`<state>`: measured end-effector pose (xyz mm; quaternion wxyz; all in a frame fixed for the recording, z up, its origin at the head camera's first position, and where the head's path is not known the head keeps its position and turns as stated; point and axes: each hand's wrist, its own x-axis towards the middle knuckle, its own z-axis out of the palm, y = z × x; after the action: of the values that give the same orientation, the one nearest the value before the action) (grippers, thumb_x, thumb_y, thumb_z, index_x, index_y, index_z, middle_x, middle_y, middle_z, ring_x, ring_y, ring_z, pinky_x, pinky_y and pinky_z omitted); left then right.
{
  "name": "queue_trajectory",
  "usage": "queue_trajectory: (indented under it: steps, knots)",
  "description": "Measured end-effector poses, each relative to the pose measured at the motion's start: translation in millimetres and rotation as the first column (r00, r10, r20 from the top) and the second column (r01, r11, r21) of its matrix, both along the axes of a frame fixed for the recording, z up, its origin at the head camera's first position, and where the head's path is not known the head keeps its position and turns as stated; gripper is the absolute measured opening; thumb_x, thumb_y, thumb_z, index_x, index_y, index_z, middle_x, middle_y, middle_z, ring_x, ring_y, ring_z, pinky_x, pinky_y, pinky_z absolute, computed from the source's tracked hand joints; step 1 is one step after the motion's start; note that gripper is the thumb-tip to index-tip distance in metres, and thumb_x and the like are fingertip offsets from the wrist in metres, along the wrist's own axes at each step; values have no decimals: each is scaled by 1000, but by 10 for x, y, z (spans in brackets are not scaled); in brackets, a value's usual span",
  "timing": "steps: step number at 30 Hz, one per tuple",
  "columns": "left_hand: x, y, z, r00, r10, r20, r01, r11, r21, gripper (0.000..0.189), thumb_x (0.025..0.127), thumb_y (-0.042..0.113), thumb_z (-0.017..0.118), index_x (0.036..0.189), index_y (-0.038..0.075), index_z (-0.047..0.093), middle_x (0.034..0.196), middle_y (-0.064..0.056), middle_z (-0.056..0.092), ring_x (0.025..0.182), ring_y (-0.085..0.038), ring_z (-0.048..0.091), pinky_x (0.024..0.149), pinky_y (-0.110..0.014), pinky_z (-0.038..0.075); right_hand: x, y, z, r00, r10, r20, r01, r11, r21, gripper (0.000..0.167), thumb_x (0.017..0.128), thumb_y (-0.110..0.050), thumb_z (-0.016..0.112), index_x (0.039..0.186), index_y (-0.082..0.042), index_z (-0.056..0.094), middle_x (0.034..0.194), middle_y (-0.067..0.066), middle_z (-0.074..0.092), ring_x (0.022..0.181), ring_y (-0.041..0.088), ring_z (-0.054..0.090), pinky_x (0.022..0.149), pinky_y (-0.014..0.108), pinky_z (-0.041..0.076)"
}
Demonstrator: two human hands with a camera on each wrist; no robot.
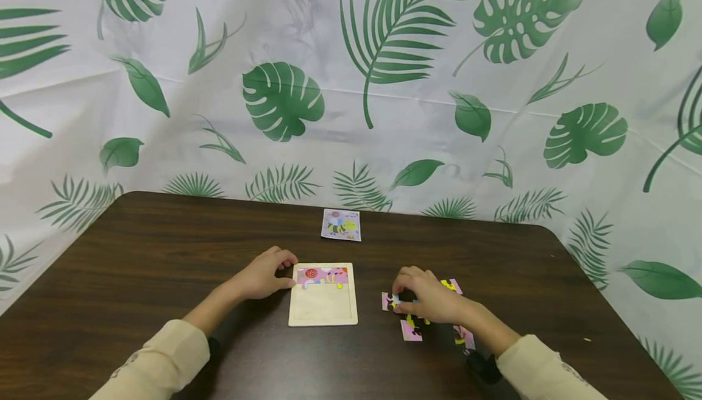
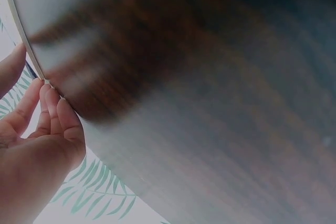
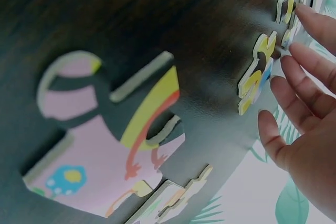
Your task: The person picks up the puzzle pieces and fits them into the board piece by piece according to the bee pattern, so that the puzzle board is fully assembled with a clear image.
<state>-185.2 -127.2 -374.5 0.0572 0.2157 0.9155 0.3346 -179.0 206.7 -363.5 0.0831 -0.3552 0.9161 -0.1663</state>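
Observation:
A square wooden puzzle tray [image 1: 322, 322] lies on the table, with pink picture pieces [image 1: 323, 274] fitted along its far side. My left hand [image 1: 269, 273] rests against the tray's left edge, thumb at the side and fingertips by the far corner; in the left wrist view, thumb and fingers touch the rim [image 2: 23, 32]. Over the loose pieces, right of the tray, my right hand [image 1: 428, 295] pinches a small puzzle piece [image 3: 295, 23] between thumb and fingertip, low over the table. A pink-and-black piece [image 1: 386, 301] lies beside those fingertips.
More loose pieces lie around my right hand: a pink-and-yellow one [image 1: 411, 330] nearer me, one [image 1: 464, 336] by the wrist, one [image 1: 452, 285] behind. A square bee picture card [image 1: 341, 225] lies at the table's far side. A leaf-patterned cloth [image 1: 384, 113] hangs behind.

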Motion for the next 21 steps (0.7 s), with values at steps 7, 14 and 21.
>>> queue_trajectory:
  steps: [7,14,21]
  knots:
    - [-11,5,-11,1000,6,5,-6,1000,1,30,80,8,69,105,-1,57,92,-7,48,88,-24,48,80,-40,41,-13,12,-20,1000,0,-2,0,1000,2,20,78,-22,72,90,-11,61,90,-6,51,87,15,48,73,38,33]
    - [-14,-1,-18,1000,17,12,-17,1000,-8,30,79,8,70,106,0,57,92,-6,48,88,-23,48,80,-40,41,-31,15,-16,1000,-1,8,1,1000,-3,18,76,-19,73,89,-12,61,90,-6,51,87,14,48,73,37,32]
    - [10,2,6,1000,6,6,-6,1000,0,31,79,8,70,105,0,57,92,-7,49,87,-24,49,79,-40,41,-51,12,-10,1000,22,9,-22,1000,-18,17,77,-19,71,88,-12,61,90,-6,52,87,14,49,76,40,33]
